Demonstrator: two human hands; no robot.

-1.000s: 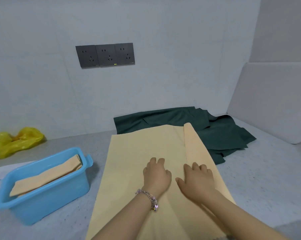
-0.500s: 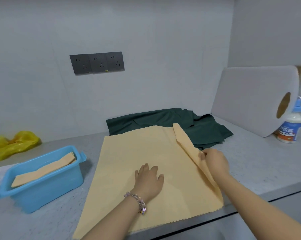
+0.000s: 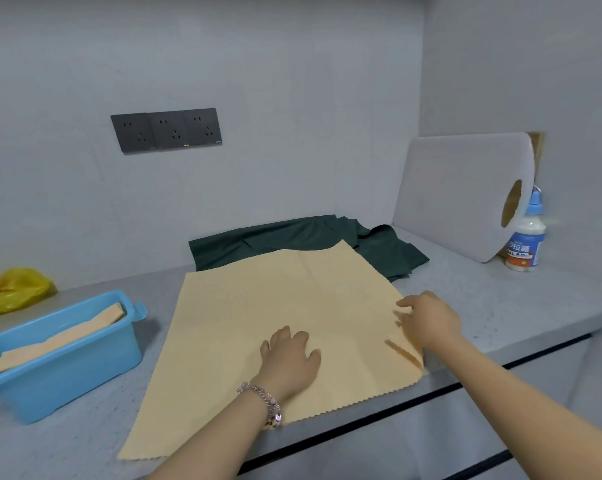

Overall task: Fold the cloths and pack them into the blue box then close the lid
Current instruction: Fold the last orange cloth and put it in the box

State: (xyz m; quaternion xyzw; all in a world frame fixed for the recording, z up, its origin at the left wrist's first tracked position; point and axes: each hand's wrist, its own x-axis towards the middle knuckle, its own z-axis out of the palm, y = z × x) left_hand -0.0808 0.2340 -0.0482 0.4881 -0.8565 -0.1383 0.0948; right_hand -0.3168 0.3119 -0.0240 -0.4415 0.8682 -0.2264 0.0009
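Your left hand (image 3: 289,358) lay flat on the yellow cloth (image 3: 268,327), palm down, its fingers (image 3: 284,336) relaxed and slightly spread, pressing the fabric against the tabletop (image 3: 500,306) close to the front edge. A beaded bracelet (image 3: 265,400) circled that wrist. Your right hand (image 3: 431,318) sat at the cloth's right edge, fingers bent loosely and apart; the picture blurred there, so you could not tell whether they pinched the fabric or only touched it.

The yellow cloth was spread open and nearly flat, reaching from the front edge of the tabletop toward the back, with a small wrinkle near its front right corner. Its far edge overlapped the dark green cloth (image 3: 379,244), which lay rumpled by the back wall, toward the right.

The blue box (image 3: 60,372) stood near the left edge of the tabletop, well apart from your hands, with no lid on it. A folded yellow cloth (image 3: 60,337) rested inside it, slanting from one end to the other.

A yellow plastic bag (image 3: 12,292) lay at the back left. A large paper roll (image 3: 466,195) lay toward the back right, with a white bottle (image 3: 524,240) just beside it. Three dark wall sockets (image 3: 166,129) were set in the wall behind.
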